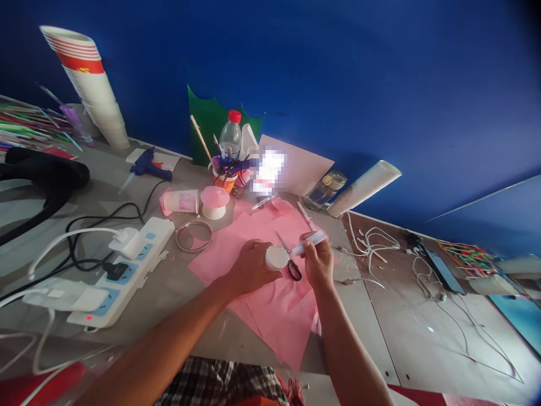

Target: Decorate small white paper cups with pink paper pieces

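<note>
My left hand is wrapped round a small white paper cup, whose round flat end faces up toward me. In my right hand is a slim whitish tube with faint print, perhaps glue or a marker. Its tip points left at the cup, near its rim; I cannot tell whether they touch. Beneath both hands spreads a creased sheet of pink paper. Scissors with black handles lie on it between my hands, blades pointing away.
Left of the paper are a tape ring, two cups with pink paper and a power strip with cables. Behind stand a lit phone and a bottle. A glue gun and stacked cups are farther left.
</note>
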The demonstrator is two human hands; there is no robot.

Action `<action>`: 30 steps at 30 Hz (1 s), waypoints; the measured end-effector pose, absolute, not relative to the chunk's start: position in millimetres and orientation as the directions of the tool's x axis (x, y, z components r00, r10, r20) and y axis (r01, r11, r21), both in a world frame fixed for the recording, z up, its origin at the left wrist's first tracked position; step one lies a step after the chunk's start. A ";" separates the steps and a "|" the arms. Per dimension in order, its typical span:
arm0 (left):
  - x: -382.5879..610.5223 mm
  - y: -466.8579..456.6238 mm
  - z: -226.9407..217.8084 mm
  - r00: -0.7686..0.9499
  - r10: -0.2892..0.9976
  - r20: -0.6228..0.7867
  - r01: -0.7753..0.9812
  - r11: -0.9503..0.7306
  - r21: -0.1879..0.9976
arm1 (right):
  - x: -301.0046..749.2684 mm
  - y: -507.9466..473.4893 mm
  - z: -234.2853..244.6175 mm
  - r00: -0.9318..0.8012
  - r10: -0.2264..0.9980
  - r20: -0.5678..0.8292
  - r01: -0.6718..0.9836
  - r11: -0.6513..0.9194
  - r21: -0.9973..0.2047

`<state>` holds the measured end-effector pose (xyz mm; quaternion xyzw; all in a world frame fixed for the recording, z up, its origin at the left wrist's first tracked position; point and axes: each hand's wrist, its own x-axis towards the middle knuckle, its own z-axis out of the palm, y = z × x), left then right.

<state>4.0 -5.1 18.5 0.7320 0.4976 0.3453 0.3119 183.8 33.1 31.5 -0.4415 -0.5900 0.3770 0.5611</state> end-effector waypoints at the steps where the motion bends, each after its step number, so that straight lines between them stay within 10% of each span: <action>1: 4.1 -5.1 18.3 0.264 0.945 0.194 0.516 -0.308 0.799 | 182.4 31.9 32.6 0.006 0.942 0.336 0.120 0.333 -0.935; 8: 4.8 -4.9 14.6 0.253 0.949 0.189 0.512 -0.297 0.806 | 176.3 26.3 37.8 -0.051 0.953 0.298 0.281 0.300 -0.912; 18: 3.4 -5.0 13.5 0.248 0.947 0.206 0.524 -0.309 0.794 | 193.4 50.5 33.5 0.035 0.997 -0.062 -0.557 -0.032 -0.830; 30: -6.6 9.1 1.3 -0.129 0.951 0.283 0.532 -0.174 0.828 | 186.6 43.1 42.6 -0.145 0.986 -0.077 -0.703 -0.157 -0.694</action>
